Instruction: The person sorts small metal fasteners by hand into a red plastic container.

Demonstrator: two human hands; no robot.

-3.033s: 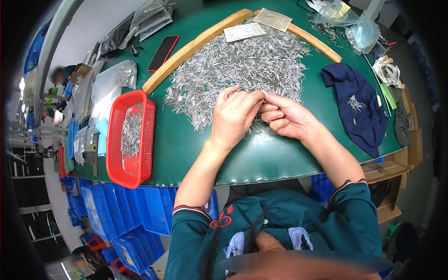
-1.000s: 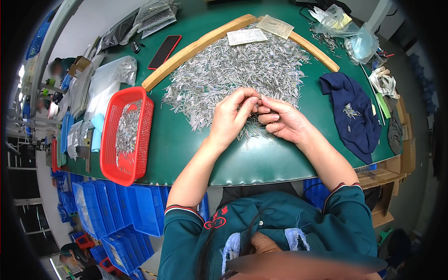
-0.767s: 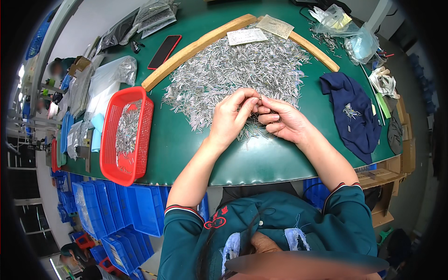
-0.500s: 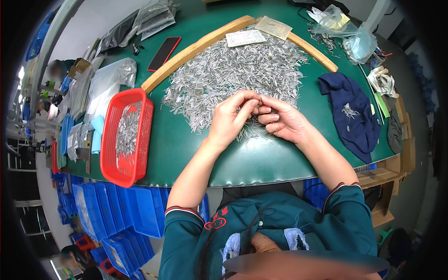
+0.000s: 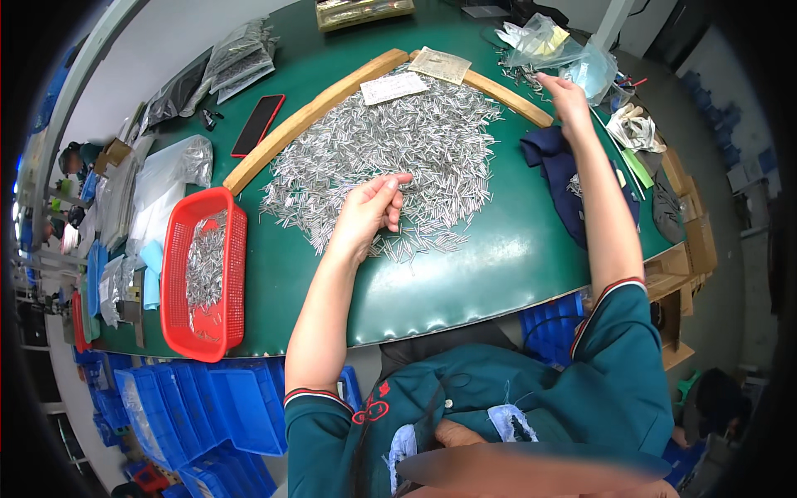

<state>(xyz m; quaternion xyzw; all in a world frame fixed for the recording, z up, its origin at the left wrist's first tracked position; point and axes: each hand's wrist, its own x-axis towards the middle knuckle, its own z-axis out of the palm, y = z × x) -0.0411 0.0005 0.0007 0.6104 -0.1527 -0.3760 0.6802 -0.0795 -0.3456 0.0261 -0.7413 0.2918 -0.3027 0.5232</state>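
Note:
A big heap of small silver metal pins (image 5: 398, 141) lies on the green table (image 5: 465, 274), bordered at the back by a curved wooden strip (image 5: 307, 116). My left hand (image 5: 369, 212) rests at the heap's near edge with fingers curled over some pins; whether it grips any is unclear. My right hand (image 5: 564, 95) is stretched far to the back right, near a small scatter of pins (image 5: 519, 75) and clear plastic bags (image 5: 540, 41). Its fingers look pinched; what they hold is too small to tell.
A red mesh basket (image 5: 178, 257) with pins sits at the left. A dark blue cloth (image 5: 556, 170) lies right of the heap. A red phone (image 5: 257, 124) and plastic bags lie at the back left. Blue bins (image 5: 199, 407) stand below the table edge.
My right hand left the spot beside my left hand and reached out to the far back right. My left hand stayed at the heap's edge.

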